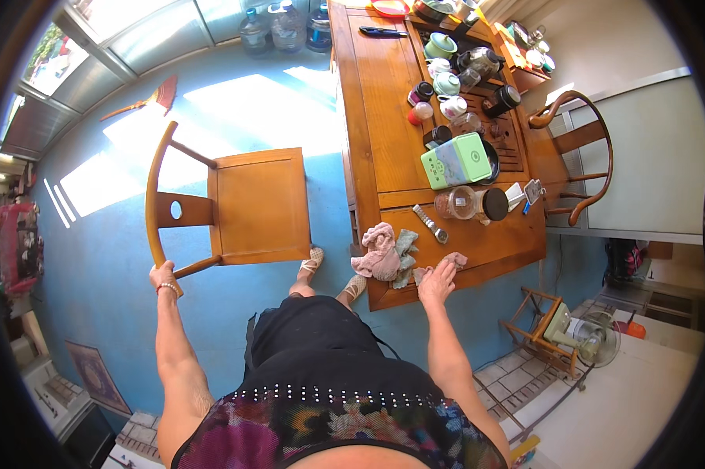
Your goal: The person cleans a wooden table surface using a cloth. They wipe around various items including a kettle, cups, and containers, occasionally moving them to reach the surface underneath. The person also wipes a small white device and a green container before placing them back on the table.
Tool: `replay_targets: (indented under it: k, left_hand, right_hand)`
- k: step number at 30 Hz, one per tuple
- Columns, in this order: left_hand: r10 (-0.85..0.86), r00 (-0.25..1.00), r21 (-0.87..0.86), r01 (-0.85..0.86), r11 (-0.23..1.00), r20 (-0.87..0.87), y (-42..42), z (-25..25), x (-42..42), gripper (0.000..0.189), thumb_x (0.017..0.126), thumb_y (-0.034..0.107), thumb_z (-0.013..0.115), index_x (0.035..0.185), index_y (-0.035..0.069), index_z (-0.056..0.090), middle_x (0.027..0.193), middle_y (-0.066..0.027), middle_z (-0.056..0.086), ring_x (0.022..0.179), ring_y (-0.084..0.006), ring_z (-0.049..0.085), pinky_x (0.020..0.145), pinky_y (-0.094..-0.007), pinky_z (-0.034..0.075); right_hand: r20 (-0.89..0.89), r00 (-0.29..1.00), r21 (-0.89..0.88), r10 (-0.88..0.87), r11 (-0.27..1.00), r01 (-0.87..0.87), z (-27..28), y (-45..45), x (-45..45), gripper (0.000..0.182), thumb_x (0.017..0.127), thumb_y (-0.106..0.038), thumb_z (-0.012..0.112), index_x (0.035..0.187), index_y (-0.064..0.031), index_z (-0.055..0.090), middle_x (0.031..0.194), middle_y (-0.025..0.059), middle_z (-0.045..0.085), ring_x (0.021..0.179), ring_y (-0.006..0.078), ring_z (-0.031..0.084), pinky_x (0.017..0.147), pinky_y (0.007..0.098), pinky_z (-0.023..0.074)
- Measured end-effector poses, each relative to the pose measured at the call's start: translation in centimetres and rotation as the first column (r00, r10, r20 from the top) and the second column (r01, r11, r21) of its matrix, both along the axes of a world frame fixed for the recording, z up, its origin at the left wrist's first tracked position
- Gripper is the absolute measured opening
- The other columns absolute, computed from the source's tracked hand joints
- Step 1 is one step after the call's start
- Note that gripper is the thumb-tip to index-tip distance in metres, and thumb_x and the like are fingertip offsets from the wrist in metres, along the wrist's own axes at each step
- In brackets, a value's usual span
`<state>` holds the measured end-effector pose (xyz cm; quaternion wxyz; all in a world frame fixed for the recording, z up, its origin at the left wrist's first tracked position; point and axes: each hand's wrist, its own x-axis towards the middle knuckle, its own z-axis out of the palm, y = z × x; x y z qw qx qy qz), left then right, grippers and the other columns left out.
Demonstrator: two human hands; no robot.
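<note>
My left hand grips the curved top rail of a wooden chair at its near end. The chair stands on the blue floor, left of a wooden tea table. On the table's near end, my right hand holds a small pink cloth under its fingers, flat against the wood. Just left of that hand lie a crumpled pink cloth and a grey-green cloth. Beyond them is a metal-band wristwatch.
Jars, a green tin box and teaware crowd the table, with a utility knife farther back. Another chair stands at its right. A fan is at lower right, a broom on the floor.
</note>
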<state>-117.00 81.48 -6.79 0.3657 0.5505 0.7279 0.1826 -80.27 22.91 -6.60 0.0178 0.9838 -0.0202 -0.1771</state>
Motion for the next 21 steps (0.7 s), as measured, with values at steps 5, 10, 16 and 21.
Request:
replay_targets:
  k: [5,10,16,21]
  left_hand:
    - [-0.052,0.993,0.091,0.061,0.994,-0.103,4.0,0.6,-5.0,0.012,0.066,0.01,0.06,0.076,0.003,0.057,0.065,0.0001,0.051,0.058,-0.0143,0.045,0.054,-0.0346,0.038]
    - [0.212,0.968,-0.155,-0.232,0.96,-0.135,10.0,-0.4,-14.2,0.036,0.079,0.024,0.069,0.106,0.002,0.06,0.098,-0.0104,0.063,0.085,-0.0249,0.059,0.08,-0.0392,0.048]
    - [0.047,0.766,-0.108,-0.15,0.983,-0.641,5.5,-0.2,-9.7,0.042,0.082,0.023,0.061,0.119,0.001,0.056,0.115,-0.019,0.061,0.099,-0.0328,0.062,0.083,-0.0414,0.052]
    - [-0.194,0.723,0.056,0.307,0.95,-0.662,-0.1,0.3,0.7,0.053,0.075,0.018,0.063,0.124,0.002,0.051,0.127,-0.0223,0.052,0.111,-0.0373,0.055,0.096,-0.0432,0.044]
  right_hand:
    - [-0.006,1.0,-0.001,-0.019,1.0,0.019,0.0,0.1,0.3,0.062,0.097,-0.031,0.041,0.147,-0.0022,0.02,0.155,0.0198,0.016,0.143,0.0352,0.016,0.109,0.0518,0.021]
    - [-0.079,0.994,0.001,-0.074,0.997,0.074,0.8,0.6,0.3,0.062,0.097,-0.032,0.04,0.148,-0.003,0.018,0.156,0.0174,0.015,0.143,0.0348,0.014,0.11,0.0517,0.0205]
    - [-0.026,0.996,0.017,-0.09,0.996,0.09,0.7,0.0,0.2,0.063,0.097,-0.03,0.042,0.149,-0.0034,0.019,0.156,0.0165,0.015,0.143,0.0347,0.014,0.11,0.0534,0.0178]
    - [0.121,0.989,0.102,-0.083,0.992,0.071,-0.4,0.1,-0.7,0.061,0.093,-0.027,0.049,0.145,-0.0023,0.027,0.152,0.0175,0.023,0.14,0.0355,0.021,0.108,0.0535,0.018]
